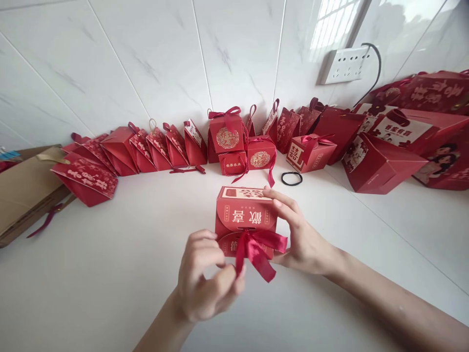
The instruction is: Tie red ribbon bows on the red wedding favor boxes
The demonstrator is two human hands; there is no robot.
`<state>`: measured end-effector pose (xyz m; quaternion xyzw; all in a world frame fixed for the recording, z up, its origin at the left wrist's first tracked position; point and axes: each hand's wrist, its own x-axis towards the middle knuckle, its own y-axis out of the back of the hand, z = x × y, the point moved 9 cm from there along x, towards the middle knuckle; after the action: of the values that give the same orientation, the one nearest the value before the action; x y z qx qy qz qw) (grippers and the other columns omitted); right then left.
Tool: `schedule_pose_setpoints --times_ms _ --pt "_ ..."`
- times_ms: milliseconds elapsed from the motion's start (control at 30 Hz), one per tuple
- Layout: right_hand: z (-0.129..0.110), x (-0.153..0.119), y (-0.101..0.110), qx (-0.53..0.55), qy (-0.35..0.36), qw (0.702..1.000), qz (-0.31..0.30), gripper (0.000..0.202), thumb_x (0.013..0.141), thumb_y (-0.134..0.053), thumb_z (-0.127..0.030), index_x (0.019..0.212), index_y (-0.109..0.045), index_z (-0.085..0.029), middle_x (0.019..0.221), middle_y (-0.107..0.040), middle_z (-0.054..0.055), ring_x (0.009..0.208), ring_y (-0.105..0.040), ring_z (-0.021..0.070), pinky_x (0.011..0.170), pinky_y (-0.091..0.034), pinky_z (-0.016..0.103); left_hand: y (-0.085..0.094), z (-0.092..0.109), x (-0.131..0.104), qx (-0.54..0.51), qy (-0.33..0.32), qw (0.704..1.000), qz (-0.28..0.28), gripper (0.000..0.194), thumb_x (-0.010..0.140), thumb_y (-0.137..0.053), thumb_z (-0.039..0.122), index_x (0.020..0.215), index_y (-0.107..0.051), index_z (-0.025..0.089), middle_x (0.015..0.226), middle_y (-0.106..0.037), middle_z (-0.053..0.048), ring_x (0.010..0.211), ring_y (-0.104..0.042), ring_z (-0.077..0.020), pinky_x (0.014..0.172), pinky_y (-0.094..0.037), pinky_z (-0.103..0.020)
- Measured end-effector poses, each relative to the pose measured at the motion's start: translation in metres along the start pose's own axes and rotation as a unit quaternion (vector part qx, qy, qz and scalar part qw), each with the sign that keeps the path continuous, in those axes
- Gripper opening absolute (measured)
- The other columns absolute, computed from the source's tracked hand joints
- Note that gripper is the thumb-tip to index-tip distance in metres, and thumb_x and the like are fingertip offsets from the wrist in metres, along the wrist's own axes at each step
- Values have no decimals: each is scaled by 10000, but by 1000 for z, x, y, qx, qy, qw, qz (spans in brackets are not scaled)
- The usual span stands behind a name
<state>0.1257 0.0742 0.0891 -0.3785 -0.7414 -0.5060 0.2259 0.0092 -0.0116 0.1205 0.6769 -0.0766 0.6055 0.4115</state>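
A small red gift box [223, 220] with gold and cream lettering is tilted so that its top, tied with a dark-red satin ribbon [260, 252], faces me. The ribbon is knotted in a bow whose loose ends hang over the box's front. My right hand [298, 234] grips the box by its right side, fingers on the upper edge and thumb near the lower corner. At the lower left, my left hand [208, 278] pinches one ribbon end between thumb and finger, its other fingers curled beside the box's left side.
Several red gift boxes [157, 149] line the tiled wall. A stacked group [225, 139] and a ribboned box [311, 154] stand behind my hands. A black hair tie [292, 179] lies on the white table [110, 274]. Cardboard [32, 181] is at left, a power strip [346, 66] on the wall.
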Motion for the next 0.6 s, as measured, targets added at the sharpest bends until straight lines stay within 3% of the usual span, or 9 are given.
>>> schedule_pose_setpoints --times_ms 100,200,267,367,467,533,600 --pt "5 -1 0 -4 -28 1000 0 1035 723 -705 -188 1485 -10 -268 1422 -247 169 1358 -280 335 1041 -411 528 4 -40 -4 -8 184 982 33 252 801 -532 73 634 -388 194 674 -396 26 619 -433 -105 589 -438 -242" --pt "20 -4 -1 -17 -73 997 -2 1071 638 -674 -144 1478 -19 -252 1394 -291 171 1294 -347 352 999 -425 548 -11 -77 -21 -11 340 939 -41 294 853 -461 133 603 -324 205 608 -376 33 575 -429 -109 482 -354 -216" --pt "34 -4 6 -31 -110 993 26 1065 626 -672 -155 1467 -27 -260 1361 -326 168 1244 -394 349 962 -437 555 -19 -86 -27 23 343 935 -87 292 856 -430 163 595 -308 210 595 -383 31 577 -437 -119 482 -346 -224" --pt "59 -5 31 8 -213 970 114 995 645 -702 -217 1434 -99 -280 1368 -339 155 1246 -401 336 964 -416 563 -28 -84 -27 60 260 956 -123 272 835 -437 193 581 -340 206 585 -429 30 600 -445 -134 601 -395 -254" --pt "82 -19 52 220 -337 890 215 836 677 -719 -299 1358 -234 -309 1373 -401 109 1235 -447 293 953 -444 514 -34 -81 -27 46 198 970 -134 260 824 -455 198 576 -378 203 572 -461 34 585 -460 -130 610 -403 -248" --pt "85 -33 56 393 -382 798 249 640 703 -705 -355 1253 -385 -289 1279 -528 81 1151 -538 274 919 -478 480 -35 -78 -26 37 168 976 -135 263 830 -458 195 580 -377 203 565 -466 37 571 -471 -124 578 -402 -230" --pt "78 -50 65 496 -409 721 260 469 699 -700 -417 1094 -522 -237 1110 -647 79 1050 -610 279 895 -494 470 -38 -76 -26 31 143 979 -141 267 842 -457 198 589 -372 206 566 -471 39 564 -484 -118 552 -403 -213"
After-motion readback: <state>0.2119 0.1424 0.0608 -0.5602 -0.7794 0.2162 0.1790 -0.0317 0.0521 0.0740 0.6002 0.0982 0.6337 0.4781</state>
